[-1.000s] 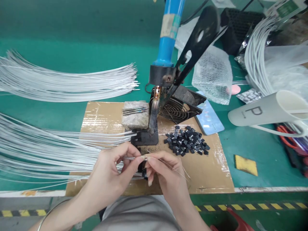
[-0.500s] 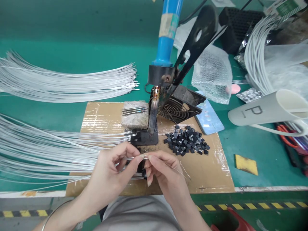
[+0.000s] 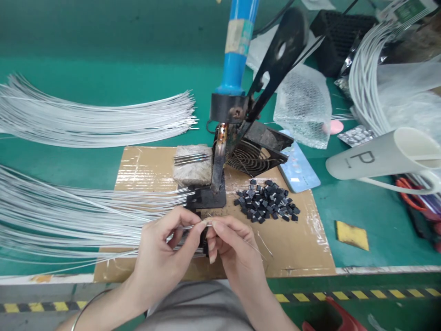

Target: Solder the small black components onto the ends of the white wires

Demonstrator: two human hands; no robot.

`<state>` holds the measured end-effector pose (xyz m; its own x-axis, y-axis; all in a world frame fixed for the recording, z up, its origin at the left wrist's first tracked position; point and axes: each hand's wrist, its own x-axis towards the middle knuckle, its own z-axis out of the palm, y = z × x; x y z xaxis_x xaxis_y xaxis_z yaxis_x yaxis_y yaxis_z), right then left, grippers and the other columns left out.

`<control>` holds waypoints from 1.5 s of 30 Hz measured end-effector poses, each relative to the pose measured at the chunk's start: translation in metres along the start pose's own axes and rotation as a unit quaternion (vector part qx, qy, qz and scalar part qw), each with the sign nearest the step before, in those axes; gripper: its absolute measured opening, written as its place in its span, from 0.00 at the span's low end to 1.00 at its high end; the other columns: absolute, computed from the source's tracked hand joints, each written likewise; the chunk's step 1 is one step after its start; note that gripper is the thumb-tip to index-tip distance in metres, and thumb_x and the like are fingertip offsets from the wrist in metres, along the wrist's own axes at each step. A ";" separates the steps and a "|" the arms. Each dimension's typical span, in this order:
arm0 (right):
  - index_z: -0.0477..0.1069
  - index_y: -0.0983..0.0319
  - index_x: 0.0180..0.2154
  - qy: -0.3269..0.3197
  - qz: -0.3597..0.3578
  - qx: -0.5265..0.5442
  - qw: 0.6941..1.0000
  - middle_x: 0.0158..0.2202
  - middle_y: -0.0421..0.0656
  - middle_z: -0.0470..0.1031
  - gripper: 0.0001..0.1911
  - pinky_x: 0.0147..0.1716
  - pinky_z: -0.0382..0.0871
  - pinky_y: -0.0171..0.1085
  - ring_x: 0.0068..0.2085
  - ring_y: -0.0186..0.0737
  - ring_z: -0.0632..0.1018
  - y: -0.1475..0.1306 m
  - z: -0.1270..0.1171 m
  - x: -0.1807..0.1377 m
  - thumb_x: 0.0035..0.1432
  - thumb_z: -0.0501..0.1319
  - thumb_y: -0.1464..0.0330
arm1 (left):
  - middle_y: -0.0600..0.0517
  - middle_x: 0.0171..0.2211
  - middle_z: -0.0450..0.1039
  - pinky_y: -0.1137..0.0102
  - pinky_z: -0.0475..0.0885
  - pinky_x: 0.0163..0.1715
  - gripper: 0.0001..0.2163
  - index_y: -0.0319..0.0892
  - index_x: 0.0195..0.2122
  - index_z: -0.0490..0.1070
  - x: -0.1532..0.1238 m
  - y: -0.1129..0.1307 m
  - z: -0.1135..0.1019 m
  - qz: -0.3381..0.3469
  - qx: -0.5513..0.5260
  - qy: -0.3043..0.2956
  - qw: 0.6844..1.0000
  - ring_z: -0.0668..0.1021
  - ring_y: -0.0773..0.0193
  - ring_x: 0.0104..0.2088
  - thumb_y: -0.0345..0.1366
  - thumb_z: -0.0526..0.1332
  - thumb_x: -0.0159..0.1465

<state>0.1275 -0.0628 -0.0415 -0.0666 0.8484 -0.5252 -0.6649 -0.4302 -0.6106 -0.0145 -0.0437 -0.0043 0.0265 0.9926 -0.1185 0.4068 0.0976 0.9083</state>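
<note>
My left hand (image 3: 161, 257) pinches the end of a thin white wire (image 3: 186, 226) between thumb and forefinger. My right hand (image 3: 232, 248) meets it fingertip to fingertip and pinches the same wire end, with fine bare strands trailing to the right. Both hands hover over the brown cardboard mat (image 3: 296, 248), just in front of a soldering iron with a blue handle (image 3: 237, 50) in its black stand (image 3: 210, 195). A pile of small black parts (image 3: 267, 202) lies right of the stand.
Bundles of white wires fan across the green table at left (image 3: 86, 119) and lower left (image 3: 69, 216). A sponge block (image 3: 193, 168), a fan grille (image 3: 251, 158), bubble wrap (image 3: 303, 105), a white tube (image 3: 382, 158) and a yellow pad (image 3: 351, 235) lie around.
My hands have stayed pinched on the wire end, shifting only slightly; the view drifted a little.
</note>
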 end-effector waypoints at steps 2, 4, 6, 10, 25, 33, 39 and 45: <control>0.86 0.60 0.30 0.001 0.003 0.004 1.000 0.25 0.40 0.82 0.13 0.19 0.76 0.30 0.20 0.31 0.75 0.001 0.000 0.000 0.54 0.79 0.58 | 0.57 0.22 0.76 0.74 0.65 0.21 0.08 0.44 0.29 0.76 0.000 0.000 0.002 0.005 0.007 0.007 1.000 0.70 0.69 0.20 0.33 0.64 0.67; 0.86 0.60 0.29 0.001 0.001 0.006 1.000 0.25 0.40 0.82 0.13 0.19 0.76 0.30 0.20 0.31 0.76 0.001 0.000 -0.001 0.54 0.79 0.58 | 0.58 0.21 0.75 0.75 0.65 0.21 0.08 0.44 0.29 0.76 -0.001 0.000 0.003 0.008 0.008 0.013 1.000 0.69 0.69 0.19 0.32 0.64 0.67; 0.86 0.60 0.30 0.000 -0.005 0.005 1.000 0.26 0.40 0.82 0.12 0.19 0.76 0.31 0.21 0.32 0.76 0.001 0.000 -0.001 0.55 0.79 0.58 | 0.58 0.21 0.75 0.75 0.64 0.20 0.08 0.44 0.29 0.76 -0.001 -0.002 0.005 0.009 0.004 0.016 1.000 0.68 0.70 0.19 0.32 0.64 0.67; 0.87 0.60 0.31 0.002 -0.016 -0.009 1.000 0.26 0.41 0.82 0.13 0.19 0.77 0.31 0.21 0.33 0.77 0.002 0.001 -0.002 0.56 0.79 0.57 | 0.58 0.21 0.76 0.75 0.63 0.20 0.07 0.44 0.30 0.77 -0.003 -0.007 0.007 0.003 -0.025 0.023 0.999 0.69 0.70 0.19 0.33 0.65 0.67; 0.90 0.55 0.35 0.007 -0.073 -0.064 0.995 0.24 0.38 0.82 0.07 0.21 0.82 0.31 0.21 0.34 0.80 0.003 -0.005 -0.005 0.58 0.79 0.60 | 0.58 0.22 0.76 0.77 0.64 0.20 0.06 0.45 0.31 0.78 -0.004 -0.009 0.006 0.000 -0.086 0.032 0.996 0.69 0.71 0.20 0.31 0.67 0.66; 0.89 0.57 0.35 0.013 -0.079 -0.076 0.994 0.24 0.40 0.83 0.08 0.20 0.82 0.33 0.20 0.34 0.79 0.001 -0.003 -0.006 0.58 0.79 0.60 | 0.56 0.22 0.76 0.74 0.64 0.21 0.08 0.45 0.31 0.79 -0.008 -0.014 0.007 0.003 -0.030 0.047 0.998 0.69 0.68 0.20 0.38 0.67 0.68; 0.89 0.58 0.35 0.012 -0.077 -0.076 0.994 0.24 0.40 0.83 0.08 0.20 0.82 0.33 0.20 0.34 0.78 -0.001 -0.004 -0.006 0.59 0.78 0.60 | 0.56 0.21 0.74 0.73 0.65 0.21 0.09 0.45 0.31 0.78 -0.007 -0.014 0.008 0.009 0.000 0.046 0.999 0.68 0.68 0.19 0.41 0.67 0.68; 0.89 0.57 0.33 0.012 -0.081 -0.070 0.994 0.24 0.39 0.82 0.07 0.19 0.80 0.29 0.20 0.32 0.78 0.000 -0.006 -0.004 0.58 0.79 0.61 | 0.56 0.23 0.75 0.72 0.65 0.25 0.08 0.45 0.31 0.78 -0.010 -0.001 0.009 -0.034 -0.002 0.059 0.998 0.69 0.68 0.22 0.38 0.66 0.68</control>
<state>0.1319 -0.0680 -0.0431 0.0522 0.9032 -0.4259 -0.5554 -0.3282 -0.7640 -0.0070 -0.0540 -0.0078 -0.1095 0.9852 -0.1318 0.4005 0.1651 0.9013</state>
